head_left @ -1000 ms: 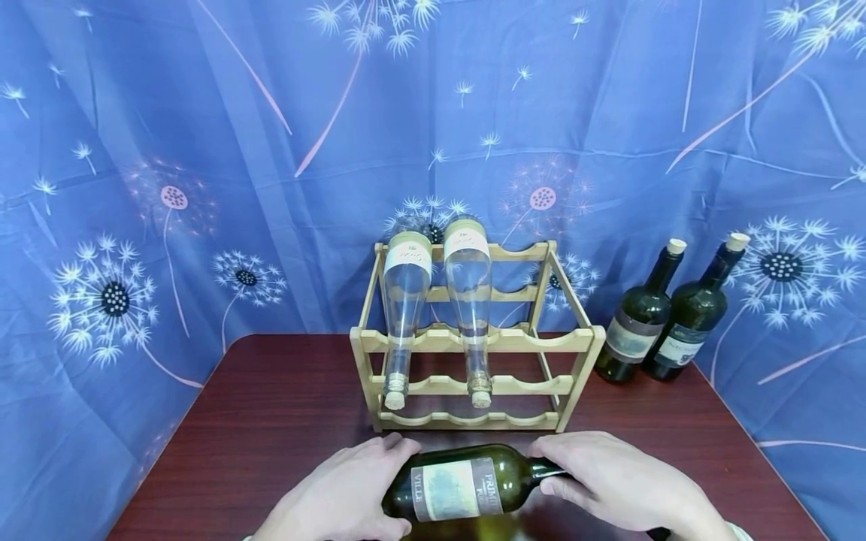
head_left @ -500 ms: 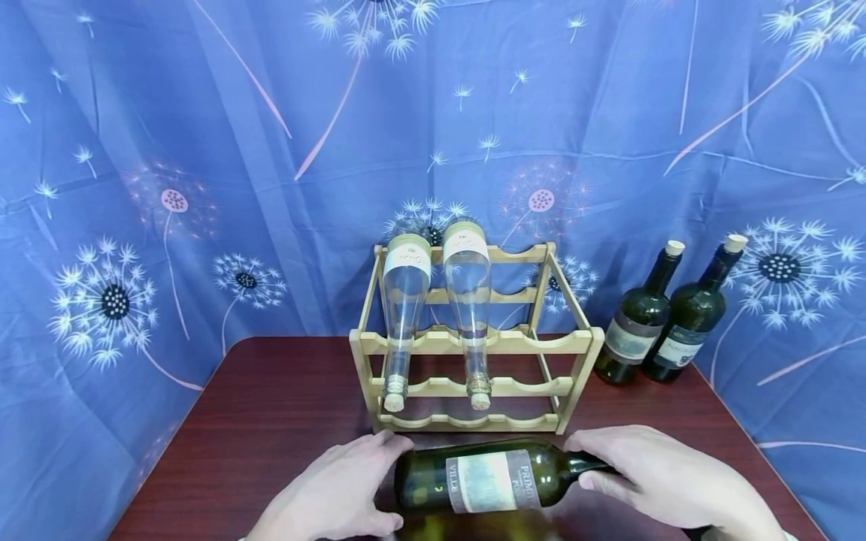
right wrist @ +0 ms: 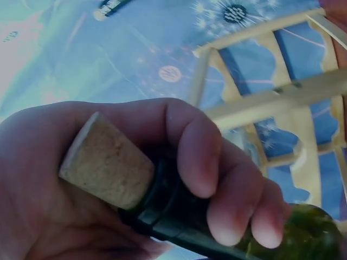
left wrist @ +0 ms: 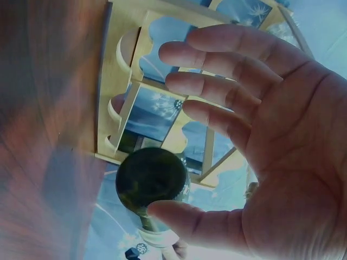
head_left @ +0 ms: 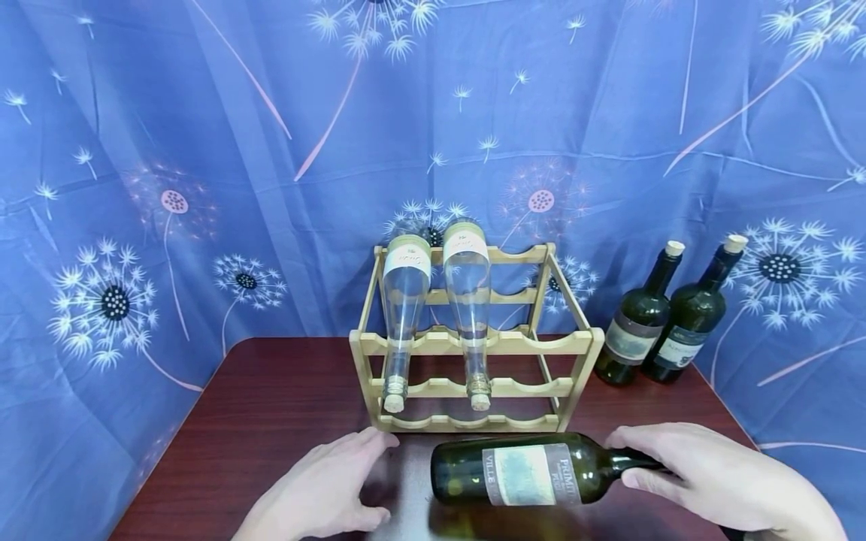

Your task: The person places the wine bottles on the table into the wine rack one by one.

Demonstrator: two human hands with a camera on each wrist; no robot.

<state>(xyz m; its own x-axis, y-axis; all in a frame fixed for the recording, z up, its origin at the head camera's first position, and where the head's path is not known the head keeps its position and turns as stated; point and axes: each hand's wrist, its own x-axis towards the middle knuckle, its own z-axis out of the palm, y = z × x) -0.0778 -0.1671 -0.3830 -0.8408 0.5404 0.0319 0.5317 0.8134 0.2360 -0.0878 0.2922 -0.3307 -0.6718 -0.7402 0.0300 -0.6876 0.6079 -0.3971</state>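
Note:
A dark green wine bottle (head_left: 521, 472) with a grey and cream label lies sideways in front of the wooden wine rack (head_left: 473, 343). My right hand (head_left: 717, 473) grips it by the neck, fingers curled round, and in the right wrist view the cork (right wrist: 111, 165) pokes up beside my palm. To the left of the bottle's base, my left hand (head_left: 325, 485) holds nothing, with its fingers spread and a gap to the glass. The left wrist view looks onto the round bottle base beyond the thumb. Two clear corked bottles (head_left: 406, 300) rest neck-forward in the rack's top row, at its left side.
Two more green corked bottles (head_left: 632, 323) stand upright at the right of the rack, by the table's far right edge. The dark red table (head_left: 284, 391) meets a blue dandelion-print curtain (head_left: 271, 150) behind and at both sides.
The green bottle has moved right with my right hand round its neck. My left hand has come away from the base and stays at the left, fingers spread.

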